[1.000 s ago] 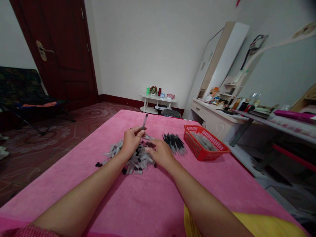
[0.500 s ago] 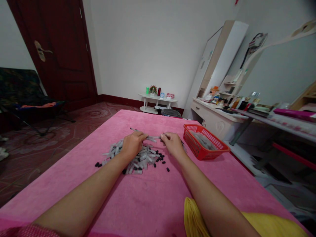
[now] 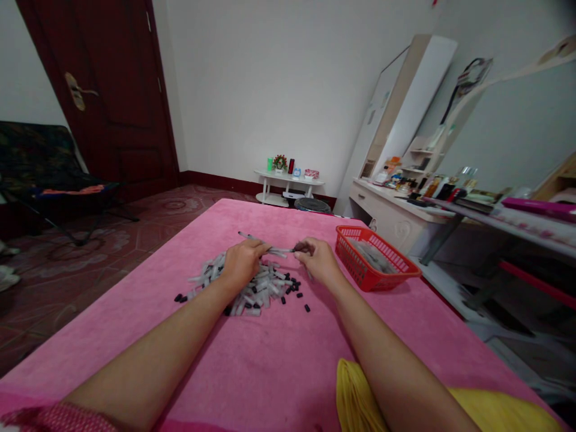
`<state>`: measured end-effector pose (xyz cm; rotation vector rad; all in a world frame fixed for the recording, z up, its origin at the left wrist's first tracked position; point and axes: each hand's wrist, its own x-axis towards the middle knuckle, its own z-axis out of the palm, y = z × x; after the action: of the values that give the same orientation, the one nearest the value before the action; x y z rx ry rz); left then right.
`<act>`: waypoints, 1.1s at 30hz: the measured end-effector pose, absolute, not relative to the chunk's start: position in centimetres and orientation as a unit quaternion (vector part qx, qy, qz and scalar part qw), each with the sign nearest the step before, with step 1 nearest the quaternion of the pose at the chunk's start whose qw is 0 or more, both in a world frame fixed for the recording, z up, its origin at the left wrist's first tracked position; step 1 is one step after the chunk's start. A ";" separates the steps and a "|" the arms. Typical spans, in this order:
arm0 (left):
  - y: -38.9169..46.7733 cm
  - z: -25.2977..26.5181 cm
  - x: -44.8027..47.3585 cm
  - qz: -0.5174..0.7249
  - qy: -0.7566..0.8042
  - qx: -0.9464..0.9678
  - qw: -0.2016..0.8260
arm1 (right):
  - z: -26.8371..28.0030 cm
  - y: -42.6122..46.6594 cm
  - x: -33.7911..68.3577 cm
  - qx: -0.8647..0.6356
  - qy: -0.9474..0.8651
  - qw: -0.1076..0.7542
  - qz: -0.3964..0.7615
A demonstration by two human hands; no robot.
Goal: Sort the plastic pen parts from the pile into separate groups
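Pen parts (image 3: pixel 265 292) lie heaped on the pink-covered table (image 3: pixel 270 372), left of the red basket (image 3: pixel 355 267); the left hand (image 3: pixel 243 261) grips slim pen tubes (image 3: pixel 283 249), and the right hand (image 3: pixel 320 259) has its fingertips pinched at one dark end, apparently fitting or parting pieces, so the next move calls for keeping both in line. A second ago, the right hand hung over the heap's edge and one tube pointed up.

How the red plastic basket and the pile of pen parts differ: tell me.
The red plastic basket is one slotted container; the pile of pen parts is many loose pieces. The basket is red; the pile translucent and black. The basket stands right of the right hand; the pile spreads on both sides of the left hand. Both rest on the pink cloth.
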<state>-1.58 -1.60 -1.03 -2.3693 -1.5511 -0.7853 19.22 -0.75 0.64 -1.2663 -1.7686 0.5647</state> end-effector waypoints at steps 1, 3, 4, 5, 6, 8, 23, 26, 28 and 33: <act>-1.6 -1.0 -1.6 -0.266 -0.527 -0.801 0.100 | 0.6 -0.7 19.2 -0.504 -0.709 0.435 0.235; -1.6 -1.1 -1.6 -0.265 -0.528 -0.801 0.096 | 0.4 -0.5 19.2 -0.508 -0.708 0.422 0.252; -1.6 -1.1 -1.6 -0.265 -0.526 -0.802 0.095 | 0.3 -0.4 19.2 -0.513 -0.708 0.413 0.253; -1.6 -1.1 -1.6 -0.265 -0.523 -0.805 0.095 | 0.2 -0.3 19.2 -0.519 -0.710 0.407 0.248; -1.6 -1.1 -1.6 -0.265 -0.518 -0.808 0.096 | 0.2 -0.3 19.2 -0.522 -0.711 0.406 0.239; -1.6 -1.1 -1.6 -0.263 -0.512 -0.811 0.100 | 0.1 -0.3 19.2 -0.520 -0.713 0.416 0.219; -1.5 -1.2 -1.7 -0.270 -0.520 -0.806 0.081 | 0.3 -0.6 19.6 -0.540 -0.722 0.374 0.217; -1.5 -1.2 -1.6 -0.254 -0.520 -0.811 0.087 | 0.4 -0.7 19.5 -0.542 -0.734 0.354 0.205; -1.5 -1.2 -1.6 -0.252 -0.520 -0.811 0.091 | 0.4 -0.7 19.4 -0.537 -0.731 0.372 0.194; -1.5 -1.4 -1.6 -0.259 -0.519 -0.810 0.090 | 0.0 -0.4 19.4 -0.535 -0.721 0.383 0.218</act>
<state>-1.63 -1.46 -1.36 -2.4083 -1.5425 -0.7698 19.42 -0.42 0.04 -1.3638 -1.8376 0.5557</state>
